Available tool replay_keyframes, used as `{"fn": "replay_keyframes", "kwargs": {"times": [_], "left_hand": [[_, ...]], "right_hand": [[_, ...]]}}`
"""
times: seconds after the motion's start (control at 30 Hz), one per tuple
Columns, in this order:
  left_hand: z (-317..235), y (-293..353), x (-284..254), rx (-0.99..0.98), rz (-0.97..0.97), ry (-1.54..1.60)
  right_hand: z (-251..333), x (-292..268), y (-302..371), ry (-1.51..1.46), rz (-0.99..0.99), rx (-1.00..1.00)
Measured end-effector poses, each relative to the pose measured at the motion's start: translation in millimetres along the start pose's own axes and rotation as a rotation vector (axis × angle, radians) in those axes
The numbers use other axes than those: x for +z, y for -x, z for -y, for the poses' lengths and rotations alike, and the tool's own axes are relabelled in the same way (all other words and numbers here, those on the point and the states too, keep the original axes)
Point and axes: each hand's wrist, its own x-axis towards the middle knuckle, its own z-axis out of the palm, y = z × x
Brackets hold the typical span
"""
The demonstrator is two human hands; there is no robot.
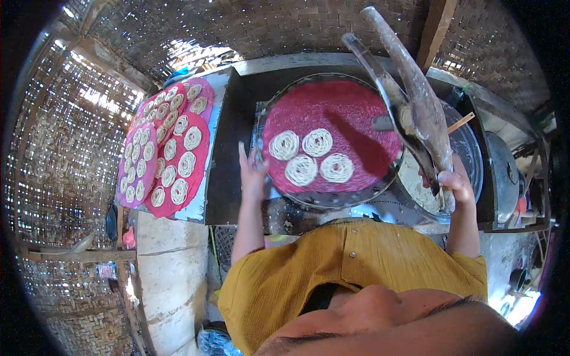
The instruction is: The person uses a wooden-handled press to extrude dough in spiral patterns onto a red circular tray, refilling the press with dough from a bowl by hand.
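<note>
My right hand (456,185) is closed round the near end of a long wooden press (418,104), whose two worn beams stand spread apart and tilt up and away. A short dark cylinder (383,123) juts from the press over the round tray (323,204) in front of me. Red cloth (350,101) lines that tray, and several pale coils of noodle strands (317,142) lie on its left half. At the tray's left rim is my left hand (254,169), fingers apart and holding nothing; whether it touches the rim I cannot tell.
On the left, several pink and red round mats (199,154) bear more coils. A large basin (475,151) with pale dough or flour and a wooden-handled tool (460,122) stands at right. Beyond it leans a metal lid (502,178). A woven wall (267,29) closes off the back.
</note>
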Motion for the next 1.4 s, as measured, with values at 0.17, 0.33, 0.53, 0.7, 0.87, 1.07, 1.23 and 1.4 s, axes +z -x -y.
{"fn": "replay_keyframes", "kwargs": {"times": [0.17,0.33,0.53,0.7,0.87,1.07,1.23,1.4], "left_hand": [[-22.5,-76.7,-20.6,0.270,-0.121,-0.895],[-119.2,-51.3,95.8,0.080,0.737,0.698],[-145.1,-49.2,144.4,0.341,1.183,1.075],[-101.7,-69.7,150.3,0.200,1.000,1.061],[-59.6,-81.7,147.6,0.032,0.880,1.277],[-57.1,-61.1,142.4,0.105,0.819,1.201],[-90.1,-66.3,140.9,0.228,0.955,1.279],[-93.3,-52.7,131.5,0.225,1.001,1.280]], "right_hand": [[-6.3,12.3,5.8,0.006,0.081,0.070],[-7.7,33.2,4.8,-0.079,0.271,0.191],[-6.7,29.1,7.2,-0.337,0.491,0.319],[-5.3,10.8,-2.8,-0.218,0.430,0.341],[-21.4,7.4,-15.6,-0.037,0.425,0.442],[-10.0,9.3,2.5,0.073,0.419,0.376],[29.3,17.0,-2.0,0.247,0.271,0.371],[30.0,21.7,8.4,0.261,0.347,0.368]]}}
